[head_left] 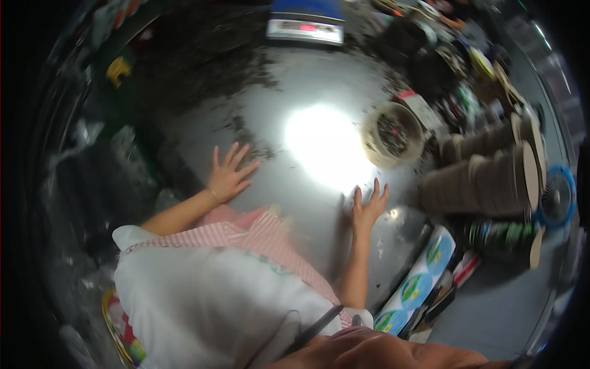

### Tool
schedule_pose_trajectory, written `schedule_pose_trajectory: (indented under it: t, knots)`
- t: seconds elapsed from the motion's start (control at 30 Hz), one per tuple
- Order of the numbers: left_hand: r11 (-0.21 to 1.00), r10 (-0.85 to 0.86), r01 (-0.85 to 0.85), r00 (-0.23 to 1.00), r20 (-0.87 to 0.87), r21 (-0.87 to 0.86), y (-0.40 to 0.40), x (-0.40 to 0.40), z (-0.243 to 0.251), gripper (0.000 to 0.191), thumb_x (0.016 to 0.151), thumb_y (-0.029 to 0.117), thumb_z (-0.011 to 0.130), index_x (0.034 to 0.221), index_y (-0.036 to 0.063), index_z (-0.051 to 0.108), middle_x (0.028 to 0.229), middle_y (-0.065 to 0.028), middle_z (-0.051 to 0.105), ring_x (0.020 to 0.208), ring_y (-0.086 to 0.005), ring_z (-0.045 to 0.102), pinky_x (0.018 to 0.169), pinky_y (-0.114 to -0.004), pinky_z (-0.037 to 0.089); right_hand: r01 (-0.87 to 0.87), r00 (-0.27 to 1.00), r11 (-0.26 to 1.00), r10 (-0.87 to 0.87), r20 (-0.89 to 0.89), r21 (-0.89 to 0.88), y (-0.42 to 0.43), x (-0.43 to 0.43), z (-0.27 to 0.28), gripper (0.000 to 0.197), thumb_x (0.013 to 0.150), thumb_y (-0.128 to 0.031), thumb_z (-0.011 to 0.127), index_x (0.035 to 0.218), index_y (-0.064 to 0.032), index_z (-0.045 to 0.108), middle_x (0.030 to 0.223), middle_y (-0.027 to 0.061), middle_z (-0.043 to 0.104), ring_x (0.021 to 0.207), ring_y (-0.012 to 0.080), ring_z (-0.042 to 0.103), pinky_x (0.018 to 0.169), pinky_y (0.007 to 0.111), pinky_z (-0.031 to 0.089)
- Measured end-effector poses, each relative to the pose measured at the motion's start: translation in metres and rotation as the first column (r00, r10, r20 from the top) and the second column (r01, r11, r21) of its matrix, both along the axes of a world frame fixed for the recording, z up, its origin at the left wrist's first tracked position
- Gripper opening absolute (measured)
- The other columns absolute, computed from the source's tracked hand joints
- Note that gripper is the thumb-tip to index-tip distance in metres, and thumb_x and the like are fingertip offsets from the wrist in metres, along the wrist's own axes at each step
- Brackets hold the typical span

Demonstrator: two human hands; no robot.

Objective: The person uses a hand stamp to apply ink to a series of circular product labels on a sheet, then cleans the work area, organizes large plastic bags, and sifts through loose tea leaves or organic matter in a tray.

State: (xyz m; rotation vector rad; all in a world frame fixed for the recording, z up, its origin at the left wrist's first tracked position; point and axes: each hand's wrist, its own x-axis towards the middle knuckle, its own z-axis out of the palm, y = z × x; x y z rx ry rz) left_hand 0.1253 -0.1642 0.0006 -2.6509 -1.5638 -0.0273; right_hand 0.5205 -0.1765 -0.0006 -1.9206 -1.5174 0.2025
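My left hand (229, 177) is over the grey metal tabletop (276, 184), fingers spread, with nothing in it. A thin bracelet circles that wrist. Just beyond its fingertips lie scattered dark crumbs (242, 131) of loose dry material. My right hand (370, 207) is also empty, fingers apart, at the edge of a bright light reflection on the metal. Closest to it is a round pale tub (371, 145) holding dark flakes and a small red item. Whether either palm presses on the table I cannot tell.
A digital scale (305, 30) with a blue platform stands at the far side. A large dark heap (198, 50) covers the far left. At the right are nested stacks of beige cups (479, 184), a roll of round blue-and-green labels (417, 286) and a blue fan (557, 196).
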Motion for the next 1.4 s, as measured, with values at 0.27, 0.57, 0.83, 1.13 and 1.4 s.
schedule_pose_trajectory:
  t: [0.27, 0.57, 0.83, 1.13, 1.4]
  knots:
    - [0.846, 0.532, -0.523, 0.821, 0.207, -0.105, -0.013, -0.016, -0.028, 0.071, 0.088, 0.044, 0.058, 0.15, 0.0254, 0.029, 0.155, -0.0177, 0.014, 0.144, -0.0362, 0.012, 0.111, -0.064, 0.006, -0.541, 0.798, 0.809, 0.58, 0.163, -0.229, 0.058, -0.213, -0.018, 0.092, 0.076, -0.064, 0.063, 0.148, -0.0133, 0.033, 0.149, 0.0354, 0.019, 0.141, 0.0484, 0.015, 0.109, 0.066, 0.005]
    - [0.848, 0.509, -0.529, 0.8, 0.319, -0.027, -0.009, -0.02, -0.041, 0.068, 0.089, 0.03, 0.06, 0.149, 0.0287, 0.029, 0.151, -0.0186, 0.021, 0.142, -0.0342, 0.018, 0.115, -0.058, 0.008, -0.569, 0.695, 0.745, 0.662, 0.282, -0.348, 0.076, -0.272, -0.027, 0.074, 0.089, -0.054, 0.055, 0.148, -0.0159, 0.032, 0.152, 0.0283, 0.017, 0.144, 0.0431, 0.009, 0.111, 0.064, 0.002]
    - [0.832, 0.241, -0.555, 0.333, 0.912, -0.017, -0.024, -0.037, -0.054, 0.072, 0.07, 0.017, 0.078, 0.136, 0.018, 0.049, 0.139, -0.0165, 0.038, 0.132, -0.0367, 0.036, 0.109, -0.058, 0.028, -0.588, 0.646, 0.758, 0.65, 0.401, -0.281, 0.083, -0.27, -0.05, 0.059, 0.095, -0.044, 0.048, 0.146, -0.0174, 0.037, 0.152, 0.0222, 0.025, 0.143, 0.0415, 0.015, 0.11, 0.064, 0.007]
    - [0.269, 0.742, -0.889, -0.055, 0.668, -0.372, -0.01, -0.143, -0.257, 0.058, 0.087, 0.012, 0.057, 0.142, 0.0061, 0.038, 0.141, -0.0208, 0.038, 0.131, -0.0383, 0.035, 0.112, -0.043, 0.027, -0.518, 0.7, 0.804, 0.595, 0.395, -0.293, 0.083, -0.283, -0.052, 0.059, 0.098, -0.045, 0.038, 0.145, -0.0104, 0.037, 0.153, 0.0188, 0.025, 0.142, 0.0372, 0.02, 0.113, 0.059, 0.007]
    - [0.548, 0.822, -0.699, 0.553, 0.139, -0.459, 0.025, -0.259, -0.47, 0.053, 0.095, 0.029, 0.047, 0.145, 0.0159, 0.036, 0.143, -0.0069, 0.043, 0.13, -0.0276, 0.04, 0.1, -0.043, 0.04, -0.554, 0.646, 0.767, 0.641, 0.415, -0.324, 0.086, -0.287, -0.051, 0.056, 0.1, -0.038, 0.035, 0.146, -0.007, 0.034, 0.153, 0.0202, 0.024, 0.141, 0.0377, 0.022, 0.113, 0.053, 0.012]
